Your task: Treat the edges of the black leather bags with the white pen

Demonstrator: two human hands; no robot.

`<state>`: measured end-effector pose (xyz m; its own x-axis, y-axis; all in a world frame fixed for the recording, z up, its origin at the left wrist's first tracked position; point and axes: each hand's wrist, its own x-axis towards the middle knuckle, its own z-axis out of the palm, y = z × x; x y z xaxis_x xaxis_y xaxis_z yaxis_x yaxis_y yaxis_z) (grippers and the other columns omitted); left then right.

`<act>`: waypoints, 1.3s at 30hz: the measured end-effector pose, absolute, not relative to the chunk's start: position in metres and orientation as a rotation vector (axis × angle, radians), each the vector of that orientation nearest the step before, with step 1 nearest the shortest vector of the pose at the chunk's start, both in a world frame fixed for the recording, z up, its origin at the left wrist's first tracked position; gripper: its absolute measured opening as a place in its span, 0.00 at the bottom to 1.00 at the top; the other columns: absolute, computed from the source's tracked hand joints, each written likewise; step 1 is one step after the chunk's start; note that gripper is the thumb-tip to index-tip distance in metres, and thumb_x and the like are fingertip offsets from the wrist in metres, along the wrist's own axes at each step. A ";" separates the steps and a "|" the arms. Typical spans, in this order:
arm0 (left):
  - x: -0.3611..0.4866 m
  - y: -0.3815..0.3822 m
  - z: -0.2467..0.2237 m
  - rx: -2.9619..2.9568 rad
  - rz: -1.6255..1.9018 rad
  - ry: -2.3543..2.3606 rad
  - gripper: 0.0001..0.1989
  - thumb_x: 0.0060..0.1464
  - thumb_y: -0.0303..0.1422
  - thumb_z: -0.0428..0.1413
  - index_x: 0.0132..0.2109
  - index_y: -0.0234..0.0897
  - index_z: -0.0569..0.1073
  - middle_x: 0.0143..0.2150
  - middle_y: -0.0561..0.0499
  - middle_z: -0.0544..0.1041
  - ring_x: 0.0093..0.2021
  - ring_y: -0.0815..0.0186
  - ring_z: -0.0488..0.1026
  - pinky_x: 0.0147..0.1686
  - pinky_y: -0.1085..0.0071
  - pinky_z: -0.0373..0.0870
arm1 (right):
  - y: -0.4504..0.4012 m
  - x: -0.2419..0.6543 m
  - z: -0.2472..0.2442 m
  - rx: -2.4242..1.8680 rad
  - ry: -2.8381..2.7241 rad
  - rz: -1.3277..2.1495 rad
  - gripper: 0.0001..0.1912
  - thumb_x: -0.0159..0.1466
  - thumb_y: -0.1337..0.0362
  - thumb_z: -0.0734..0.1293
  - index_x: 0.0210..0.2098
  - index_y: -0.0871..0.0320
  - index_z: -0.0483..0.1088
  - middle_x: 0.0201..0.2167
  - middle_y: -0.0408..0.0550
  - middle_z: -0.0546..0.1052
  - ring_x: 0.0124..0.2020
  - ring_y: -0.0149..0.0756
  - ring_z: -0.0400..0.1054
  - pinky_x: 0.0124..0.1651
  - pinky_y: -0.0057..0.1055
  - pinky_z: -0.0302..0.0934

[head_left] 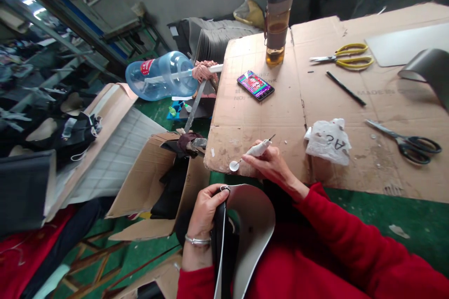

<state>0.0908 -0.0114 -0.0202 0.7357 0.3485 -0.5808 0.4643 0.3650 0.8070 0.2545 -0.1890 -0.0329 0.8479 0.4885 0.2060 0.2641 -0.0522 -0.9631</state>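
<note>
Flattened cardboard (315, 103) covers the desk, over a green surface (386, 217) that shows along the near edge; behind it stand a grey wall and a cluttered workshop floor.

Taking the phone (255, 85) with its lit screen as landmark: the right hand (270, 164) lies nearer the camera than the phone, at the cardboard's near edge, its fingers closed round a small white pen-shaped tool (253, 152) — metal tip pointing up toward the phone, round flat end toward the left hand. The left hand (206, 210) sits nearer still and slightly left, fingers pinched on the top edge of a curved grey sheet piece (254, 224) with a dark layer against it, held upright over the red-sleeved lap. Tool and sheet are apart, with the sheet's top edge just below the tool's round end.

Just beyond the phone stands a capped bottle (277, 23) with amber liquid low in it. Left of the phone, off the desk, a big blue water jug (162, 75) lies on its side, looking empty. Nearer and left, an open cardboard box (154, 187) holds dark material. Right of the phone lie yellow-handled scissors (345, 54), a black pen (345, 88), a crumpled white bag (329, 141) marked "A2" and black-handled scissors (407, 142).
</note>
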 end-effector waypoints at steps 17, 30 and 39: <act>0.109 -0.018 -0.017 1.114 -0.134 0.745 0.18 0.36 0.35 0.76 0.35 0.32 0.83 0.29 0.48 0.81 0.27 0.67 0.76 0.30 0.74 0.71 | -0.205 0.251 -0.028 -1.272 -0.553 0.597 0.20 0.59 0.51 0.77 0.30 0.60 0.70 0.25 0.41 0.69 0.25 0.30 0.61 0.26 0.26 0.55; 0.111 -0.023 -0.018 1.086 -0.125 0.730 0.17 0.38 0.34 0.75 0.36 0.31 0.83 0.31 0.48 0.82 0.28 0.66 0.76 0.31 0.73 0.72 | -0.202 0.252 -0.024 -1.284 -0.618 0.613 0.17 0.60 0.54 0.76 0.30 0.60 0.71 0.27 0.40 0.68 0.27 0.30 0.62 0.28 0.26 0.55; 0.108 -0.029 -0.021 1.020 -0.041 0.720 0.14 0.41 0.33 0.72 0.35 0.32 0.80 0.30 0.50 0.81 0.27 0.68 0.75 0.31 0.74 0.71 | -0.205 0.253 -0.027 -1.335 -0.713 0.647 0.17 0.62 0.50 0.75 0.36 0.59 0.75 0.28 0.42 0.73 0.29 0.33 0.66 0.30 0.27 0.58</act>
